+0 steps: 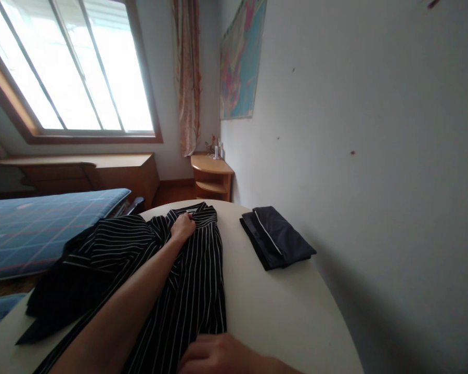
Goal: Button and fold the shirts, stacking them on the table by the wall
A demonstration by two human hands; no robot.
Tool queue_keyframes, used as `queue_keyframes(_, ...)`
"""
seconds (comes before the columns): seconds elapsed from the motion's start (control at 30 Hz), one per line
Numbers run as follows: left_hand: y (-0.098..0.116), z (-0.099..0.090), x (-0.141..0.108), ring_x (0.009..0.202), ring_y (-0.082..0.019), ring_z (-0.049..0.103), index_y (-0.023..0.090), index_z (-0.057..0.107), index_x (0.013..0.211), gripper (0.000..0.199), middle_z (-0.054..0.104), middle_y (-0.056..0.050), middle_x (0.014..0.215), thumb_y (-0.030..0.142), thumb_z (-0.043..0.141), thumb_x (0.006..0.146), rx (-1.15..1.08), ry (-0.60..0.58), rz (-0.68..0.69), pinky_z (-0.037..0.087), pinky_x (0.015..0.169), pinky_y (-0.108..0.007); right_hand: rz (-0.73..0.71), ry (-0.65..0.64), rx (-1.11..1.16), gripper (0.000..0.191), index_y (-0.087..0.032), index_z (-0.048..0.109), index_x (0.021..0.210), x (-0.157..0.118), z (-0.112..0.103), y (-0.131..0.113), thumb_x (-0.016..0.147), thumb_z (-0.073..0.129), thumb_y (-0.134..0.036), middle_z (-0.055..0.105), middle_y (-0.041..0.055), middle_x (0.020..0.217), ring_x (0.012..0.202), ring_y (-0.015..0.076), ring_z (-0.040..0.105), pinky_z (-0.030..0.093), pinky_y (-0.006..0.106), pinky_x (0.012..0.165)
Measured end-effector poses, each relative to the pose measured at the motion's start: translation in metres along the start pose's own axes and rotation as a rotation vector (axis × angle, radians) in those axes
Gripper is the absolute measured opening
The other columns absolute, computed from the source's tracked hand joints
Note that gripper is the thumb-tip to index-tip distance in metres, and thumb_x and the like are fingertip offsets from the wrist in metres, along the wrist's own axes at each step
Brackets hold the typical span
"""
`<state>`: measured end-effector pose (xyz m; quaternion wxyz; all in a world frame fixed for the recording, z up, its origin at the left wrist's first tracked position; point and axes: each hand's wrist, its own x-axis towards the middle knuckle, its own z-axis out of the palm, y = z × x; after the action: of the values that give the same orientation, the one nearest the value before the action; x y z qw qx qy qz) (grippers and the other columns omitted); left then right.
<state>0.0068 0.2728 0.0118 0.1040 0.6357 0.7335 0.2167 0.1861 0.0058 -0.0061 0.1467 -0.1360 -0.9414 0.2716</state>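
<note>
A black shirt with white stripes [200,270] lies lengthwise on the white table, its collar at the far end. My left hand [183,227] reaches across it, fingers closed on the cloth just below the collar. Low in the view, my right hand [222,354] has its fingers curled at the near right part of the shirt; the frame's bottom edge cuts it off, and its fingertips are hidden. Bunched striped cloth and plain dark cloth [62,291] spread to the left, partly behind my left forearm.
A folded dark garment [276,236] with a light edge lies on the right of the round-edged table [265,306], close to the wall. Left of the table is a blue plaid mattress [54,223]. A corner shelf [212,165] and a desk [120,161] stand beyond.
</note>
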Motion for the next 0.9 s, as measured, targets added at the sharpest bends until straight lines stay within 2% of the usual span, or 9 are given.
queue_keyframes(0.13,0.001,0.005,-0.003,0.124,-0.026,0.058,0.016,0.059,0.13,0.045,0.061,-0.015,0.134,0.024,0.053,0.086,0.027,-0.031,0.123,0.044,0.101,-0.033,0.269,0.245,-0.097,0.022,-0.022,0.067,0.109,-0.002,-0.015,-0.005,0.088,0.062,-0.022,0.07,0.0039,0.101,0.094,0.0166,0.063,0.049,0.027,0.087)
queue_keyframes(0.23,0.002,0.003,-0.013,0.128,-0.027,0.054,0.015,0.052,0.139,0.053,0.054,-0.016,0.141,0.025,0.053,0.087,0.044,-0.03,0.184,0.041,0.105,-0.034,0.378,0.34,-0.078,0.03,-0.022,0.067,0.112,-0.008,-0.033,-0.009,0.082,0.067,-0.022,0.068,0.0051,0.109,0.101,0.0188,0.061,0.047,0.031,0.092)
queue_keyframes(0.33,0.002,-0.006,-0.03,0.134,-0.029,0.046,0.018,0.055,0.137,0.051,0.043,-0.013,0.15,0.027,0.055,0.086,0.066,0.015,0.252,0.036,0.111,-0.037,0.344,0.299,-0.073,0.041,-0.025,0.065,0.122,-0.012,-0.042,-0.013,0.081,0.071,-0.03,0.063,0.0059,0.127,0.117,0.022,0.055,0.04,0.036,0.104)
queue_keyframes(0.4,0.002,-0.016,-0.043,0.132,-0.029,0.046,0.019,0.063,0.124,0.039,0.049,-0.011,0.144,0.025,0.053,0.087,0.092,0.064,0.37,0.035,0.112,-0.037,0.338,0.248,-0.069,0.045,-0.027,0.062,0.128,-0.012,-0.042,-0.017,0.084,0.069,-0.038,0.059,0.0057,0.136,0.125,0.0238,0.05,0.035,0.039,0.11)
queue_keyframes(0.47,0.0,-0.026,-0.057,0.125,-0.027,0.051,0.021,0.069,0.111,0.03,0.06,-0.01,0.129,0.022,0.049,0.089,0.125,0.081,0.521,0.037,0.11,-0.037,0.358,0.201,-0.073,0.046,-0.028,0.06,0.131,-0.012,-0.039,-0.021,0.089,0.064,-0.044,0.057,0.006,0.14,0.13,0.0252,0.047,0.032,0.042,0.113)
queue_keyframes(0.57,-0.006,-0.039,-0.078,0.114,-0.026,0.057,0.024,0.069,0.103,0.025,0.069,-0.008,0.11,0.022,0.048,0.089,0.19,0.006,0.638,0.039,0.106,-0.04,0.393,0.157,-0.097,0.043,-0.028,0.059,0.132,-0.012,-0.039,-0.023,0.092,0.06,-0.043,0.056,0.0064,0.141,0.133,0.026,0.045,0.025,0.046,0.116)
queue_keyframes(0.67,-0.019,-0.048,-0.095,0.109,-0.028,0.061,0.024,0.068,0.108,0.028,0.072,-0.007,0.107,0.031,0.047,0.092,0.253,-0.069,0.667,0.039,0.104,-0.045,0.419,0.137,-0.107,0.044,-0.028,0.059,0.133,-0.015,-0.044,-0.017,0.09,0.062,-0.038,0.055,0.0064,0.142,0.134,0.0258,0.043,0.02,0.048,0.119)
queue_keyframes(0.77,-0.035,-0.052,-0.106,0.118,-0.028,0.059,0.021,0.064,0.124,0.042,0.068,-0.008,0.126,0.041,0.038,0.097,0.262,-0.145,0.698,0.037,0.107,-0.045,0.44,0.124,-0.091,0.047,-0.029,0.059,0.133,-0.02,-0.051,-0.008,0.087,0.064,-0.034,0.054,0.0061,0.143,0.137,0.0262,0.041,0.017,0.051,0.119)
queue_keyframes(0.9,-0.049,-0.047,-0.109,0.141,-0.026,0.039,0.022,0.045,0.147,0.059,0.041,-0.006,0.155,0.054,0.029,0.1,0.249,-0.277,0.678,0.032,0.113,-0.041,0.456,0.125,-0.078,0.047,-0.029,0.059,0.132,-0.025,-0.057,0.001,0.085,0.063,-0.028,0.054,0.0062,0.144,0.138,0.0262,0.041,0.015,0.055,0.119)
